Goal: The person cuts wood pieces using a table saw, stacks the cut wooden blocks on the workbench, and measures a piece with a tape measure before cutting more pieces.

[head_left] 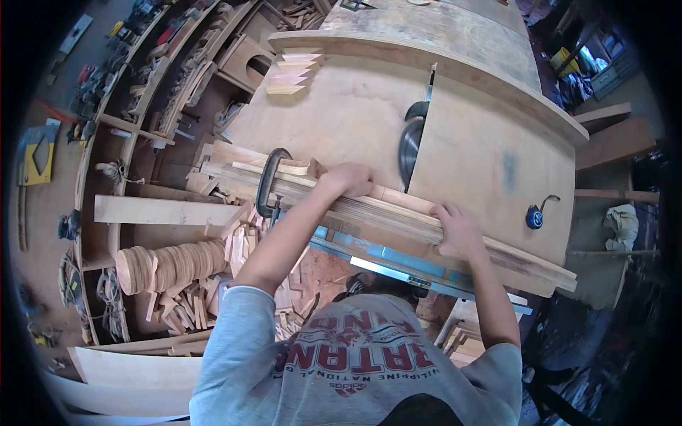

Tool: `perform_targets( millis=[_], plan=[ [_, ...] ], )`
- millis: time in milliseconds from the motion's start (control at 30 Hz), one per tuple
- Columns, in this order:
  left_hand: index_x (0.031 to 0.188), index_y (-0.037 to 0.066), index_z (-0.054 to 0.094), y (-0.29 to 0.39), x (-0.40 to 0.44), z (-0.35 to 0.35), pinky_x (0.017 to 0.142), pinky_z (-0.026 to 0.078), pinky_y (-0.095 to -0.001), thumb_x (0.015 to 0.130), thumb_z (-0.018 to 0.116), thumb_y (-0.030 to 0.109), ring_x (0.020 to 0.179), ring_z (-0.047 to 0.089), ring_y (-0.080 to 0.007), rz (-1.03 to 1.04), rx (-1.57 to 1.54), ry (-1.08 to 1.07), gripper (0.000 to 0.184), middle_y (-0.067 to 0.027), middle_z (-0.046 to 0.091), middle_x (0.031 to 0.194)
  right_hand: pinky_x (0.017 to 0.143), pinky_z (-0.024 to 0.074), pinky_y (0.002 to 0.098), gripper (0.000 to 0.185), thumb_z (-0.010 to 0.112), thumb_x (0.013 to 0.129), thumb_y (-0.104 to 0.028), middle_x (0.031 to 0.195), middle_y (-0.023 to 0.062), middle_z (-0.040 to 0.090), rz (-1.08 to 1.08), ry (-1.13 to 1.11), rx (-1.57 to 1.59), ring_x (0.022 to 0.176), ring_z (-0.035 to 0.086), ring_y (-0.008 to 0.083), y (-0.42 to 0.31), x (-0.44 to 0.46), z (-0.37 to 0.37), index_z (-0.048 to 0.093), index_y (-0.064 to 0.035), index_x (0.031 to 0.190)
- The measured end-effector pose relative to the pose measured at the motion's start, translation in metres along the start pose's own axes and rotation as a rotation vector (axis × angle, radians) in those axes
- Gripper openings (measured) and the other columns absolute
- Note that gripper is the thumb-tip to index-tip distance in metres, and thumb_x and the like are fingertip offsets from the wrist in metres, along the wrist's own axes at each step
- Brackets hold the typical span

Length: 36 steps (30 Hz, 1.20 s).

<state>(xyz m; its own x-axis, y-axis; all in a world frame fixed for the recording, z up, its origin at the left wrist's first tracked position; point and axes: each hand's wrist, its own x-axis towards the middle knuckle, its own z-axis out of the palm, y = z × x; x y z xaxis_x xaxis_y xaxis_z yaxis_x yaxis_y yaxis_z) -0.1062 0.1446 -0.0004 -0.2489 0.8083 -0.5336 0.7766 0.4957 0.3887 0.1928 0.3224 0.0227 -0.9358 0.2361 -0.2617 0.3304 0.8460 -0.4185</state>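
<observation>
My left hand (pixel 347 180) is closed on a narrow wood strip (pixel 405 199) that lies along the near fence (pixel 522 257) of the saw table. Farther right, my right hand (pixel 457 231) grips the strip's other end, with its fingers bent over the fence. Beyond the strip, between my two hands, a circular saw blade (pixel 410 153) stands up through the slot in the tabletop. A black C-clamp (pixel 268 181) holds a wood block (pixel 295 167) against the fence, left of my left hand.
Cut wood pieces (pixel 290 76) are stacked at the table's far left, by the raised back rail (pixel 426 57). A blue tape measure (pixel 534 217) lies at the right. Wood offcuts and stacked rounded pieces (pixel 170 265) fill the shelf at left.
</observation>
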Motion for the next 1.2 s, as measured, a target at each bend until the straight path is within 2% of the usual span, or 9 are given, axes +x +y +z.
perform_targets(
  millis=[367,433,533,700,800,867,933,1100,1200],
  plan=[
    [0.111,0.008,0.076,-0.007,0.022,0.003,0.093,0.057,-0.0463,0.077,0.067,0.023,0.110,0.073,-0.0358,0.084,0.126,-0.047,0.038,-0.0186,0.078,0.114,0.110,0.0496,0.0487,0.076,0.089,0.060,-0.028,0.134,0.0144,0.062,-0.076,0.063,0.009,0.129,0.058,0.0392,0.012,-0.001,0.003,0.063,-0.0128,0.130],
    [0.111,0.008,0.076,0.000,0.027,-0.005,0.092,0.057,-0.0465,0.075,0.069,0.023,0.110,0.073,-0.0356,0.008,0.092,-0.128,0.040,-0.0184,0.078,0.116,0.113,0.0478,0.0479,0.081,0.093,0.067,-0.042,0.140,0.0150,0.061,-0.093,-0.043,0.164,0.137,0.056,0.0365,0.020,0.001,-0.007,0.064,-0.0145,0.138],
    [0.113,0.009,0.077,0.000,0.029,-0.013,0.090,0.057,-0.0468,0.071,0.071,0.022,0.107,0.074,-0.0354,-0.069,0.041,-0.237,0.044,-0.0177,0.078,0.115,0.117,0.0453,0.0475,0.076,0.087,0.081,-0.046,0.147,0.0173,0.060,0.009,-0.109,0.488,0.140,0.055,0.0359,0.046,0.006,-0.008,0.063,-0.0113,0.144],
    [0.118,0.012,0.081,0.012,0.041,-0.069,0.087,0.058,-0.0471,0.070,0.079,0.025,0.101,0.075,-0.0345,-0.038,0.182,-0.393,0.050,-0.0170,0.080,0.109,0.114,0.0480,0.0455,0.065,0.077,0.093,-0.037,0.149,0.0183,0.060,0.026,-0.140,0.603,0.138,0.058,0.0338,0.070,0.010,-0.001,0.060,-0.0080,0.149],
    [0.115,0.013,0.082,0.006,0.032,-0.124,0.086,0.059,-0.0469,0.072,0.079,0.027,0.100,0.076,-0.0340,-0.067,0.302,-0.173,0.045,-0.0154,0.081,0.109,0.110,0.0504,0.0451,0.055,0.070,0.097,-0.035,0.143,0.0196,0.065,0.085,-0.053,0.572,0.133,0.061,0.0343,0.084,0.020,0.019,0.064,-0.0087,0.146],
    [0.111,0.013,0.082,-0.051,0.050,-0.149,0.086,0.059,-0.0464,0.075,0.075,0.031,0.099,0.076,-0.0343,-0.184,0.449,-0.153,0.040,-0.0149,0.081,0.107,0.109,0.0509,0.0460,0.048,0.065,0.100,-0.035,0.135,0.0213,0.068,0.173,-0.006,0.595,0.128,0.064,0.0362,0.084,0.020,0.022,0.068,-0.0081,0.140],
    [0.106,0.012,0.082,-0.107,0.047,-0.158,0.086,0.059,-0.0467,0.078,0.073,0.036,0.100,0.076,-0.0347,-0.295,0.663,-0.127,0.038,-0.0157,0.080,0.104,0.104,0.0525,0.0484,0.039,0.064,0.097,-0.033,0.126,0.0244,0.071,0.314,-0.147,0.171,0.122,0.066,0.0393,0.073,0.024,0.003,0.076,-0.0083,0.124],
    [0.107,0.011,0.083,-0.178,0.010,-0.161,0.091,0.062,-0.0446,0.082,0.077,0.049,0.102,0.077,-0.0293,-0.510,0.741,0.236,0.045,-0.0148,0.081,0.107,0.096,0.0553,0.0495,0.031,0.064,0.089,-0.024,0.118,0.0225,0.075,0.351,-0.052,0.132,0.112,0.070,0.0390,0.082,0.030,0.020,0.077,-0.0080,0.111],
    [0.114,0.010,0.075,-0.225,0.019,-0.151,0.091,0.062,-0.0429,0.084,0.082,0.031,0.108,0.075,-0.0314,-0.544,0.714,0.329,0.037,-0.0140,0.074,0.119,0.091,0.0569,0.0490,0.030,0.063,0.085,-0.018,0.110,0.0197,0.077,0.360,-0.064,0.160,0.106,0.073,0.0381,0.085,0.031,0.018,0.077,-0.0086,0.110]
  ],
)
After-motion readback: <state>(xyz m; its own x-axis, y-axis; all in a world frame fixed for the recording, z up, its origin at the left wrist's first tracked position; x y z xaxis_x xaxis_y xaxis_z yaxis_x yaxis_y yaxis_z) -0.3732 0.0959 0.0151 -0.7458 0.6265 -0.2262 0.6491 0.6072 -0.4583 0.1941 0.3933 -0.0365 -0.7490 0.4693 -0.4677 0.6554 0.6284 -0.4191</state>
